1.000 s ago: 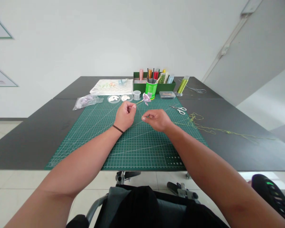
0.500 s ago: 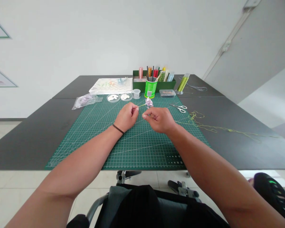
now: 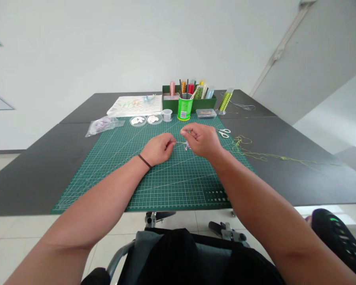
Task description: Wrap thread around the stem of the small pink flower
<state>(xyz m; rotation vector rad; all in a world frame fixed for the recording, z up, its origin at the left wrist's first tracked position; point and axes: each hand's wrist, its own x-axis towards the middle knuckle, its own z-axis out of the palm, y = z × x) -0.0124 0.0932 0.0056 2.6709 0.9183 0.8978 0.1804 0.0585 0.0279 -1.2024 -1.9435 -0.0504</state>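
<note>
My left hand (image 3: 158,149) is closed around the end of a thin green stem (image 3: 180,143), which runs right to a small lilac flower (image 3: 186,146). The flower sits just under the fingertips of my right hand (image 3: 201,139) and is partly hidden by them. Those fingertips pinch together on what looks like a fine thread, too thin to make out clearly. Both hands are held just above a green cutting mat (image 3: 178,186), and the flower is not resting on it.
Scissors (image 3: 224,133) lie just beyond my right hand. Loose green thread (image 3: 273,157) trails across the dark table (image 3: 284,186). Further back stand a green can of tools (image 3: 185,109), a green box of tubes (image 3: 190,103), small dishes (image 3: 138,120) and a plastic bag (image 3: 103,125).
The flower has moved from beyond my hands to between them, close under my right fingertips. My right hand has risen over it, and my left hand has shifted slightly right.
</note>
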